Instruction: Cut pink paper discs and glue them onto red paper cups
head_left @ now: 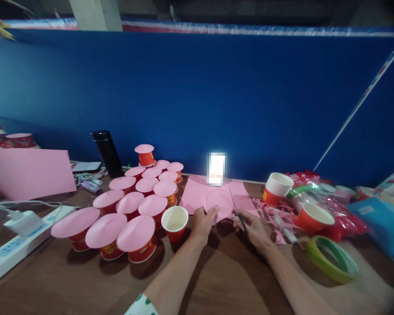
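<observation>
Head view: the left hand [202,224] pinches pink paper [221,211] marked with a circle [219,202], between both hands over the table [230,280]; the right hand [255,231] is curled around scissors [242,222], their blades [233,200] beside that circle. An open cup [174,224] stands just left of the left hand, next to cups [144,252] topped with pink discs [136,233]

Light is muted overall, its source out of view; the strip above the blue partition [184,87] sinks into near-black, as does the top right corner. A pixelated white rectangle [217,169] glares at the centre. Soft shadows pool on the bench [216,284] beneath the red cups [142,251]. Wide-angle stretch bends the sides, and the tape roll [330,270] and blue package [379,227] smear with blur.
</observation>
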Demonstrator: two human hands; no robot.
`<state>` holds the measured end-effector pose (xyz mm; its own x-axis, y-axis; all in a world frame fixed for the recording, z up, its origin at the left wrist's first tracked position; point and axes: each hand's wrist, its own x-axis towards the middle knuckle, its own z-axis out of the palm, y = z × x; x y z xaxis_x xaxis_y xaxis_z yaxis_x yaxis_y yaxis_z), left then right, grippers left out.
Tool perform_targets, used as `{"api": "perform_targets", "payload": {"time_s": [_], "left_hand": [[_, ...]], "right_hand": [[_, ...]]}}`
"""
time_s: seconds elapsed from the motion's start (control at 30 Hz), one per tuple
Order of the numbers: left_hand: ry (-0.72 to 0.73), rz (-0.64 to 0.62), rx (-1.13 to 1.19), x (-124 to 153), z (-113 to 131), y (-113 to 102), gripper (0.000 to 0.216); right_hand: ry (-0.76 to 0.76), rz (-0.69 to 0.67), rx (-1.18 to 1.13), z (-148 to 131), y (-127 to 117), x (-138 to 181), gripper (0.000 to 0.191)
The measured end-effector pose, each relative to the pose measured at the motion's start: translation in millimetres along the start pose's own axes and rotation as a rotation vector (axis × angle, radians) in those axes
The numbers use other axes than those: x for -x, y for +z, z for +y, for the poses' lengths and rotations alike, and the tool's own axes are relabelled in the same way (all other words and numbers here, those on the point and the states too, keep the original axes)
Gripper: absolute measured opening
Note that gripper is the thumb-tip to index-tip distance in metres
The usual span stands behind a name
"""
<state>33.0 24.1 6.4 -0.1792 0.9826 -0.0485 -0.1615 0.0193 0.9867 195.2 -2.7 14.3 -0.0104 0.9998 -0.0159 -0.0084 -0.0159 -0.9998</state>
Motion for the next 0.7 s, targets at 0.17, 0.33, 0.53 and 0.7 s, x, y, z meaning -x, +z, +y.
{"api": "perform_targets", "payload": {"time_s": [0.17,0.33,0.53,0.7], "left_hand": [[-0.002,-0.02,0.054,-0.8,-2.5,0.2,0.035],[-0.012,-0.027,0.062,-0.1,-2.1,0.0,0.036],[-0.017,-0.017,0.028,1.9,0.9,0.4,0.035],[-0.048,-0.012,0.055,3.3,5.4,0.5,0.039]], "right_hand": [[-0.013,0.007,0.043,-3.5,0.2,0.2,0.052],[-0.05,0.014,0.072,-4.1,-0.3,0.4,0.052],[-0.052,0.02,0.096,-5.8,-1.3,-0.1,0.048],[-0.028,0.022,0.089,-5.4,-1.8,-0.3,0.051]]}}
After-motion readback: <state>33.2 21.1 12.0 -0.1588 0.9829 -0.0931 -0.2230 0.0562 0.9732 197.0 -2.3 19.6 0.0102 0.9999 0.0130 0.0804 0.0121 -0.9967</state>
